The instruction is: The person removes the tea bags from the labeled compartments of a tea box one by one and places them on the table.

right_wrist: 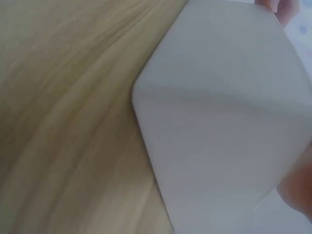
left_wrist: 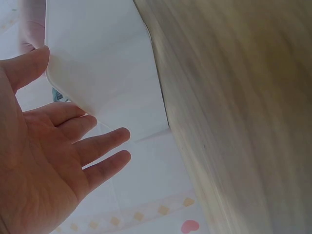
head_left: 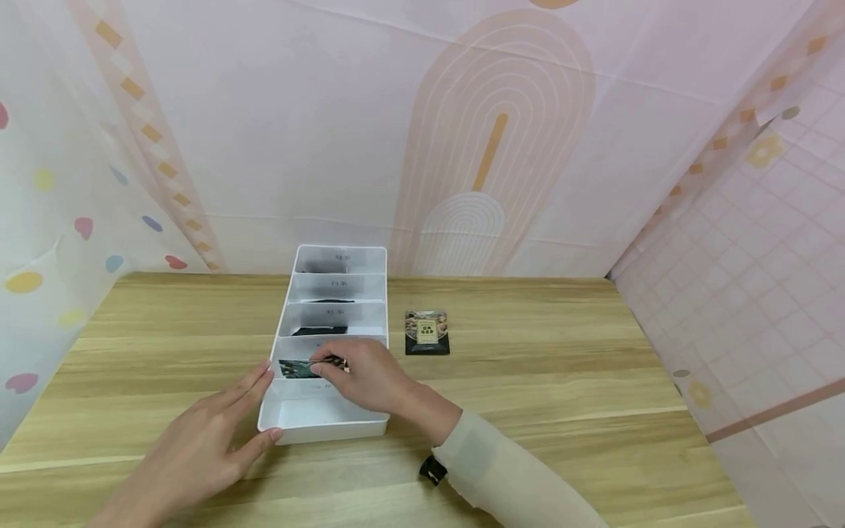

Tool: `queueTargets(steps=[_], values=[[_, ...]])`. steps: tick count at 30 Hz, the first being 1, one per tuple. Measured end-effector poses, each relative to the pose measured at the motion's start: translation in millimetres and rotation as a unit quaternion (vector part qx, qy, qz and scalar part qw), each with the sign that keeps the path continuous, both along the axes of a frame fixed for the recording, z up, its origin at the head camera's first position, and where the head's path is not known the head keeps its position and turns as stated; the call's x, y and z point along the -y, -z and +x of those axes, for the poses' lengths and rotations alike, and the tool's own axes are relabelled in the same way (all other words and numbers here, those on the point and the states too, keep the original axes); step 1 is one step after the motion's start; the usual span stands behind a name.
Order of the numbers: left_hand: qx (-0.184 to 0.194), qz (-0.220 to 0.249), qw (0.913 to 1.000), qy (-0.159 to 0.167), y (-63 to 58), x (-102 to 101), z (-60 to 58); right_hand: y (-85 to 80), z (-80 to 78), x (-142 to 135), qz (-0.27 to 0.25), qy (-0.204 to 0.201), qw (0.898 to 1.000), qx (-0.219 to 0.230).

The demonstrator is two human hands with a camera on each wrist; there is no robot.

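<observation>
A white divided box [head_left: 322,414] stands on the wooden table in the head view, with several compartments in a row and handwritten labels on the dividers. In the second compartment from the front, my right hand [head_left: 370,374] pinches a small green patterned sachet [head_left: 295,369] between thumb and fingers. Part of the sachet is hidden by the fingers. My left hand [head_left: 198,440] touches the box's near left corner, thumb at the front wall and fingertips at the left rim. In the left wrist view, the fingers of that left hand [left_wrist: 46,151] are nearly straight and spread.
A dark sachet with a pale label [head_left: 427,332] lies flat on the table [head_left: 528,367], right of the box. Another dark sachet [head_left: 320,331] rests in the middle compartment, with dark items in the two behind. Patterned cloth [head_left: 317,147] hangs behind the table.
</observation>
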State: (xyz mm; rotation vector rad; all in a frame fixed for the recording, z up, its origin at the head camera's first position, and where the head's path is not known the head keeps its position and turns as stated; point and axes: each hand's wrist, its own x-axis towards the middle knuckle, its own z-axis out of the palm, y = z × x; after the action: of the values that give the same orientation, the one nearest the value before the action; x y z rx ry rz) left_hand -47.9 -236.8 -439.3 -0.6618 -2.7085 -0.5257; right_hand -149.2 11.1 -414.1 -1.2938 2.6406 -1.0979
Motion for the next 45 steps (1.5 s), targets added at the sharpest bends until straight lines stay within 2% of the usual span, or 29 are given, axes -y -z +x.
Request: queueTargets(steps=[10, 28, 39, 45], values=[[0.006, -0.003, 1.0000, 0.000, 0.8, 0, -2.4, -21.0, -7.1, -12, -0.047, 0.006, 0.999, 0.022], [0.010, -0.004, 0.9999, -0.004, 2.3, -1, -2.4, -51.1, -14.7, -36, -0.082, 0.022, 0.996, -0.001], [0.007, -0.004, 1.0000, -0.002, 3.2, -1, -2.8, -54.2, -23.0, -60, -0.098, 0.061, 0.993, 0.012], [0.000, 0.000, 1.0000, -0.003, 3.3, -2, -2.3, -56.8, -28.4, -78, -0.099, 0.084, 0.991, -0.002]])
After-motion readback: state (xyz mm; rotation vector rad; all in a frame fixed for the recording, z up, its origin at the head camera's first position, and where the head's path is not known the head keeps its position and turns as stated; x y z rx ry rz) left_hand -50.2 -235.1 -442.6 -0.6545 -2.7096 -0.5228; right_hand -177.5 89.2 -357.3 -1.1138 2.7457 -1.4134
